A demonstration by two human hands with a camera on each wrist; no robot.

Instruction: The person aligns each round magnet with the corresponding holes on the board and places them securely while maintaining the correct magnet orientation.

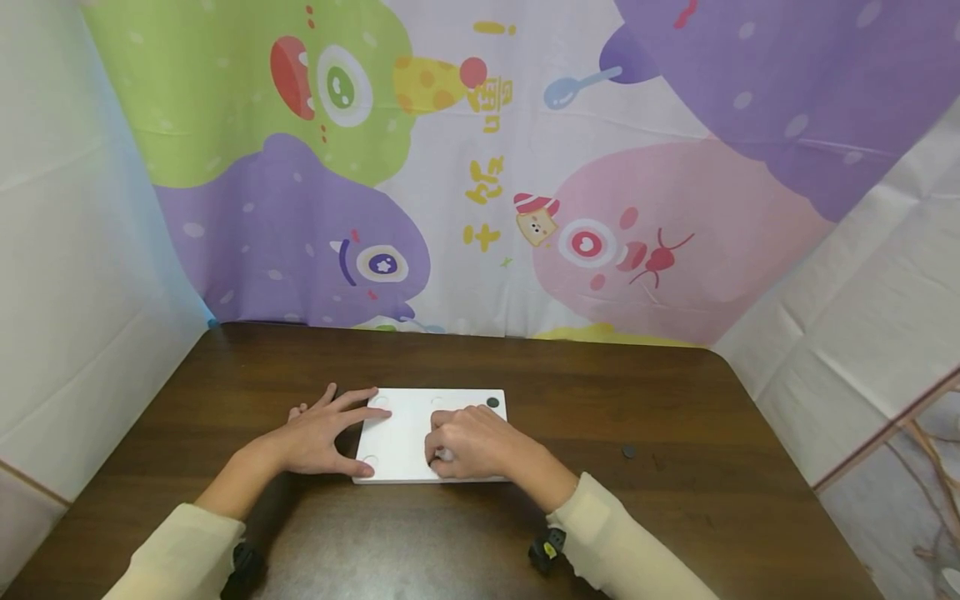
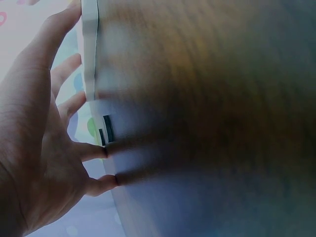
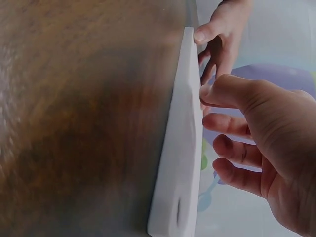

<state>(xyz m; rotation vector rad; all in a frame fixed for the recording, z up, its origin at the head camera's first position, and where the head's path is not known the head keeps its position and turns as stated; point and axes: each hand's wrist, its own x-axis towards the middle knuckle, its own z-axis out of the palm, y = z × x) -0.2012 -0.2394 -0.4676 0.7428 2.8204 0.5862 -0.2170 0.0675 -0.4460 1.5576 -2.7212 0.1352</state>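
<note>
A printed cloth (image 1: 465,300) with green, purple and pink cartoon creatures hangs along the far edge of the counter (image 1: 420,533), whose top is dark brown wood grain. White sheets (image 1: 60,208) rise past its left and right edges. Two pale sleeves (image 1: 630,542) reach in from the near side, a black device (image 1: 543,550) at the right wrist and another at the left.

The white board (image 1: 405,433) lies flat on the counter, about midway between the left and right edges and well in from the far edge. The left hand (image 1: 322,437) is spread open at the board's left edge: thumb on its near left corner, two fingertips around its far left corner. The right hand (image 1: 472,442) has its fingers bent down at the board's face, near the near edge and right of the middle; whether they grip anything cannot be told.

Shallow round recesses (image 1: 371,460) show at the board's near left corner, far left corner and middle of the far edge. A dark disc (image 1: 492,402) sits in the far right corner. Two dark pieces (image 2: 108,128) lie on the counter near the left hand's fingertips. A loose disc (image 1: 628,451) lies between the board and the counter's right edge.
</note>
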